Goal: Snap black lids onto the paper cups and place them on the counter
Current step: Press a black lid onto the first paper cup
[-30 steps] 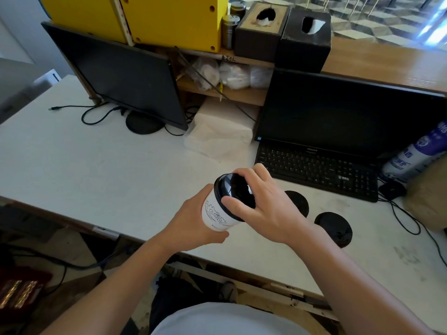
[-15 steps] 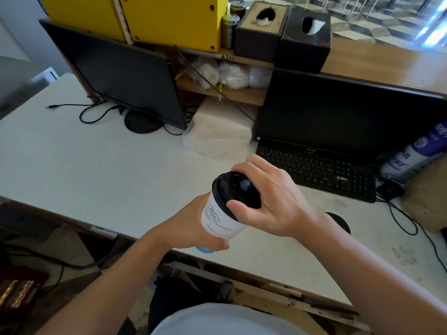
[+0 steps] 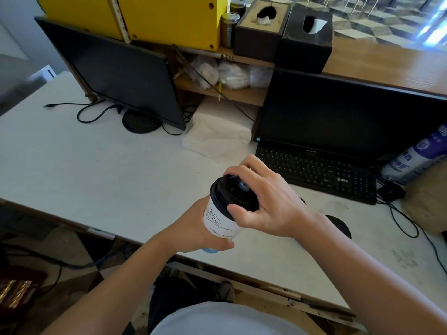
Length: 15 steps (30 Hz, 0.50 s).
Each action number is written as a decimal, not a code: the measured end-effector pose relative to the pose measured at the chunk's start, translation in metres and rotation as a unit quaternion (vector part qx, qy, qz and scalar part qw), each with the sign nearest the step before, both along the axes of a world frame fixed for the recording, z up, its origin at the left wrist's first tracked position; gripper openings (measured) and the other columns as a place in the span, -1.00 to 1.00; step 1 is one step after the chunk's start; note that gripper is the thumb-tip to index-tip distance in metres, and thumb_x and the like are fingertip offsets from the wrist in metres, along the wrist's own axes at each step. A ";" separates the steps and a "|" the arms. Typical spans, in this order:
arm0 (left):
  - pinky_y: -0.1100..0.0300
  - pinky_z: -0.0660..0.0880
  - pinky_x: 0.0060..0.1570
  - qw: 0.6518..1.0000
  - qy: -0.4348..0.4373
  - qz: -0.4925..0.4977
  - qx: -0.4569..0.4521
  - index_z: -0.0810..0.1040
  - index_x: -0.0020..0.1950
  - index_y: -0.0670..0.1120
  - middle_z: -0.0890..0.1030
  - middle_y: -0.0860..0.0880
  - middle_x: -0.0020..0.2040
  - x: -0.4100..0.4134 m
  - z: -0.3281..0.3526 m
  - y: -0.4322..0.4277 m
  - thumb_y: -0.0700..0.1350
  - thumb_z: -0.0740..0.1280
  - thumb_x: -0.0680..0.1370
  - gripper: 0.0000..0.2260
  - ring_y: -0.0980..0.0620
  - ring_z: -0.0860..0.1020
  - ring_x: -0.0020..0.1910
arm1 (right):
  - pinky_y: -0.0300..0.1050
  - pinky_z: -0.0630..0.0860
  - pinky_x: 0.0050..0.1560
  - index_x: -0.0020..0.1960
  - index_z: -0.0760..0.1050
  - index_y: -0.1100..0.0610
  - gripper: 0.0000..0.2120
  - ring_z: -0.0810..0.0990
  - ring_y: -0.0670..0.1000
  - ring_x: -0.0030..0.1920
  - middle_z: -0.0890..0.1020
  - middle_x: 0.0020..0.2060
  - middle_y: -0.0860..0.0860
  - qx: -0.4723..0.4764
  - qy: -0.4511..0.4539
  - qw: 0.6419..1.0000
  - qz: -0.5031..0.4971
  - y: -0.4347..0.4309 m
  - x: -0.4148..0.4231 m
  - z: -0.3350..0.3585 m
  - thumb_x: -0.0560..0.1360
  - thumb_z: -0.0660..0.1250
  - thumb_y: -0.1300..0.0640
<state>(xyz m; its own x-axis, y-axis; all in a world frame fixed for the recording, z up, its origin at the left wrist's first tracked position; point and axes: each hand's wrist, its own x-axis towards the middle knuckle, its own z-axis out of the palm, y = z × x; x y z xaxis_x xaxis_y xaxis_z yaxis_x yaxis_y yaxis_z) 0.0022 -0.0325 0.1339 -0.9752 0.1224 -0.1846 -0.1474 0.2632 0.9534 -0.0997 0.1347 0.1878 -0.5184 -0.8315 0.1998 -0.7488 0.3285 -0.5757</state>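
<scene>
The right hand [image 3: 268, 204] has its fingers curled over a round black plastic lid [image 3: 233, 195], thumb pressed against the lid's near rim and fingertips hooked over the far rim — a closed grip on the lid. The lid sits on the mouth of a white paper cup with dark line drawings and lettering [image 3: 219, 221], tilted with its top leaning away from the person. The left hand [image 3: 198, 228] is wrapped around the cup's lower wall, thumb across the front near the base, gripping it firmly. Cup and hands are held above the near edge of the pale grey worktop [image 3: 96, 170], apart from its surface. Another flat black lid [image 3: 338, 226] lies on the worktop just behind the right wrist, partly hidden by the forearm. Farther back, a black keyboard [image 3: 319, 172] rests under a dark monitor [image 3: 343, 114] toward the right back edge, and a folded white cloth [image 3: 217, 136] lies at the middle of the back edge.
</scene>
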 end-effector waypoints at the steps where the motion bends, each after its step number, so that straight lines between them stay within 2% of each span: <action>1: 0.37 0.50 -0.25 1.000 0.004 0.007 0.003 0.51 0.06 0.05 0.63 0.25 -0.24 -0.001 -0.001 0.001 -0.45 0.51 0.37 -0.51 0.23 0.61 -0.24 | -0.08 0.58 -0.11 0.34 0.45 0.00 -0.40 0.52 -0.02 -0.05 0.36 0.06 -0.11 0.005 -0.015 1.000 -0.001 0.001 -0.002 -0.004 0.41 0.21 -0.30; 3: 0.20 0.60 -0.26 0.999 0.014 0.037 0.013 0.51 0.16 0.08 0.68 0.14 -0.15 -0.006 -0.004 0.001 -0.39 0.56 0.35 -0.46 0.11 0.65 -0.20 | -0.23 0.54 0.01 0.41 0.38 -0.06 -0.35 0.48 -0.12 0.08 0.32 0.09 -0.16 -0.001 -0.083 0.997 -0.011 0.002 -0.007 -0.013 0.40 0.27 -0.34; 4: 0.07 0.65 -0.23 0.998 0.018 0.058 0.017 0.50 0.24 0.10 0.69 0.07 -0.05 -0.009 -0.008 0.000 -0.35 0.59 0.34 -0.40 0.00 0.67 -0.11 | -0.27 0.52 0.05 0.44 0.35 -0.07 -0.31 0.47 -0.17 0.12 0.33 0.11 -0.16 -0.022 -0.143 0.989 -0.027 0.002 -0.009 -0.019 0.40 0.31 -0.34; 5: 0.02 0.67 -0.18 0.996 0.022 0.079 0.027 0.46 0.32 0.10 0.67 0.04 0.04 -0.012 -0.013 -0.001 -0.33 0.60 0.34 -0.34 -0.03 0.67 0.00 | -0.27 0.53 0.04 0.46 0.34 -0.09 -0.31 0.48 -0.19 0.12 0.35 0.15 -0.16 -0.053 -0.216 0.974 -0.052 0.002 -0.009 -0.026 0.40 0.33 -0.32; 6: 0.09 0.66 -0.12 0.994 0.027 0.101 0.042 0.41 0.39 0.08 0.65 0.05 0.13 -0.015 -0.020 -0.001 -0.33 0.59 0.36 -0.29 0.01 0.64 0.10 | -0.22 0.56 -0.03 0.46 0.35 -0.09 -0.35 0.51 -0.18 0.07 0.40 0.18 -0.13 -0.086 -0.293 0.948 -0.083 0.001 -0.008 -0.034 0.44 0.32 -0.30; 8: 0.25 0.59 0.04 0.988 0.033 0.131 0.068 0.30 0.48 0.06 0.55 0.07 0.29 -0.018 -0.033 0.001 -0.37 0.53 0.43 -0.26 0.14 0.54 0.27 | -0.11 0.55 -0.21 0.41 0.46 -0.05 -0.56 0.56 -0.02 -0.01 0.53 0.20 0.04 -0.150 -0.424 0.881 -0.144 -0.002 -0.002 -0.051 0.60 0.24 -0.19; 9: 0.28 0.55 0.10 0.987 0.032 0.140 0.068 0.26 0.49 0.07 0.50 0.09 0.34 -0.019 -0.040 0.002 -0.37 0.49 0.46 -0.27 0.18 0.49 0.31 | -0.07 0.55 -0.23 0.37 0.52 -0.02 -0.64 0.56 0.06 -0.01 0.58 0.18 0.14 -0.176 -0.472 0.848 -0.167 -0.004 0.001 -0.059 0.66 0.18 -0.12; 11: 0.29 0.48 0.22 0.987 0.034 0.150 0.038 0.19 0.47 0.15 0.42 0.12 0.39 -0.020 -0.052 0.005 -0.32 0.45 0.52 -0.30 0.19 0.42 0.37 | -0.02 0.55 -0.22 0.30 0.59 -0.01 -0.67 0.55 0.10 0.00 0.62 0.14 0.18 -0.212 -0.536 0.792 -0.200 -0.008 0.007 -0.070 0.70 0.13 -0.06; 13: 0.29 0.37 0.35 0.985 0.045 0.164 -0.002 0.16 0.48 0.23 0.37 0.14 0.44 -0.021 -0.058 0.009 -0.22 0.44 0.56 -0.32 0.17 0.35 0.44 | -0.02 0.55 -0.21 0.27 0.61 0.00 -0.66 0.54 0.11 -0.01 0.63 0.12 0.20 -0.222 -0.566 0.762 -0.225 -0.010 0.008 -0.075 0.70 0.13 -0.07; 15: 0.26 0.31 0.45 0.980 0.066 0.188 -0.017 0.17 0.52 0.22 0.34 0.20 0.46 -0.022 -0.060 0.014 -0.13 0.44 0.56 -0.34 0.18 0.31 0.48 | -0.04 0.54 -0.23 0.26 0.62 0.05 -0.65 0.53 0.10 -0.03 0.64 0.10 0.20 -0.219 -0.579 0.747 -0.243 -0.011 0.005 -0.078 0.69 0.14 -0.06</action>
<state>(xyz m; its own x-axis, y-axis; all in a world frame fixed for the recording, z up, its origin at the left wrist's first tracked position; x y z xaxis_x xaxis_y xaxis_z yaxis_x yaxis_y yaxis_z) -0.0199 -0.0186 0.0742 -0.9657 -0.2545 -0.0509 -0.1157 0.2466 0.9622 -0.0948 0.1234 0.1099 -0.7740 -0.4757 -0.4178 0.4800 -0.0105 -0.8772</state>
